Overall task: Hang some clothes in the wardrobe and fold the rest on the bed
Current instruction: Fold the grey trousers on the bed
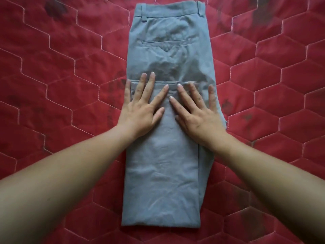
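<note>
Matt woven grey trousers — creased — on quilted red bedcover.

A bed fills the whole view, seen from above and spread with a red quilted cover. Pale stitching divides the cover into long hexagons that run across from the left edge to the right edge. Dark smudges mark the cover near the top edge on both sides, fainter ones show towards the right edge, and the light is soft, even and rather dim.
</note>
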{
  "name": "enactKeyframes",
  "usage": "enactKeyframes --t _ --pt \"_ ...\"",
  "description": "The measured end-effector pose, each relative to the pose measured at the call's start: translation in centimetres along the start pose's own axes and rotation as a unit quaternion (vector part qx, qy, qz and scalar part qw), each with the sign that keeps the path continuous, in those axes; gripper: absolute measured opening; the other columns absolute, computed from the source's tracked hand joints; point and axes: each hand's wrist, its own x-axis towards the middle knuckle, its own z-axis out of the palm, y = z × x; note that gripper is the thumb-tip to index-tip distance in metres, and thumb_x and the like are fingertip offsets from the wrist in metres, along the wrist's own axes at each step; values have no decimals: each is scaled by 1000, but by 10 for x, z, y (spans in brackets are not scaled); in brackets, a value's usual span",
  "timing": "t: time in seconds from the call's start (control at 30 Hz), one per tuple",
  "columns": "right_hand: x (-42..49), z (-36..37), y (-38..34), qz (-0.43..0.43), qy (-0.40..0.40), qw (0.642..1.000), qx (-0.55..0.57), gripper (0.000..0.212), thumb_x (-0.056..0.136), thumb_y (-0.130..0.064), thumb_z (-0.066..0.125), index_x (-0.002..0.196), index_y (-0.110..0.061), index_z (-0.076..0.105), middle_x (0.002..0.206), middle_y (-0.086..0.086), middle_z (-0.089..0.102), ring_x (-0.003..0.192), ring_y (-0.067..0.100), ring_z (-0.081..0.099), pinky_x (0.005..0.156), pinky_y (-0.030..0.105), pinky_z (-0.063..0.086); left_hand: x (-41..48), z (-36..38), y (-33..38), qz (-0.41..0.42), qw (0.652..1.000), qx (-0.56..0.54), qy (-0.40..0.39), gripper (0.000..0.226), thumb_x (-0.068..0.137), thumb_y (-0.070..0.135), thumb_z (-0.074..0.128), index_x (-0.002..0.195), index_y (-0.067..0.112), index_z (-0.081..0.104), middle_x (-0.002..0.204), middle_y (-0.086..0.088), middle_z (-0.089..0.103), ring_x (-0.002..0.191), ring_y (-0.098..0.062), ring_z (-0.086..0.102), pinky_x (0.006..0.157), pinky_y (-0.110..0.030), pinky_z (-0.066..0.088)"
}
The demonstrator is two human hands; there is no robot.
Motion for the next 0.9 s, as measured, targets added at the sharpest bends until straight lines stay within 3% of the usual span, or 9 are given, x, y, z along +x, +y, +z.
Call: enactKeyframes --t 0.13,0.3,0.47,0.63,0.73,0.83,0.9 --pt "4 9 3 88 -45 994 39 78 98 -65 30 162 -27 10 169 13 -4 156 28 -5 119 68 3 2 8 0 -13 1000 -1 1 69 97 55 31 160 36 11 169 -14 -1 155 -33 -5 120 -65 5" --pt "58 -12 19 109 7 993 46 73 97 -64 34 160 -28 24 169 13 3 155 38 -2 117 71 4 39 -14 -13 -33 998 -28 41 57 103 44 29 158 34 23 169 -8 5 156 -30 0 120 -65 5" --pt "142 1 48 139 -27 989 45 75 96 -70 20 161 -34 10 169 9 -9 154 36 -13 119 67 -2 109 -11 -44 -123 990 -65 1 66 101 51 32 161 36 9 169 -11 -8 154 -33 -12 123 -56 -3" --pt "148 1 50 144 -71 985 66 75 94 -72 17 160 -38 8 170 8 -3 155 33 -11 120 63 -3 114 -15 -47 -127 989 -73 -28 64 100 51 34 159 33 20 168 -12 8 155 -33 -1 125 -51 2" --pt "159 -17 59 159 -42 984 72 73 96 -68 21 160 -32 17 168 12 13 155 33 6 120 61 7 133 -33 -48 -130 990 -60 0 55 100 52 35 152 35 35 167 -12 13 155 -32 4 123 -54 4" --pt "171 -13 70 177 -45 981 65 75 98 -69 20 161 -31 7 169 12 -2 155 35 -7 119 67 0 154 -28 -57 -109 993 -48 -17 64 100 57 31 159 39 14 169 -9 -5 155 -32 -10 123 -57 1" --pt "175 1 75 178 -43 981 66 77 96 -72 17 161 -31 9 170 9 -3 155 34 -10 119 69 1 161 -15 -63 -108 991 -75 -16 66 98 57 31 159 40 12 169 -9 -4 155 -32 -9 123 -56 2"
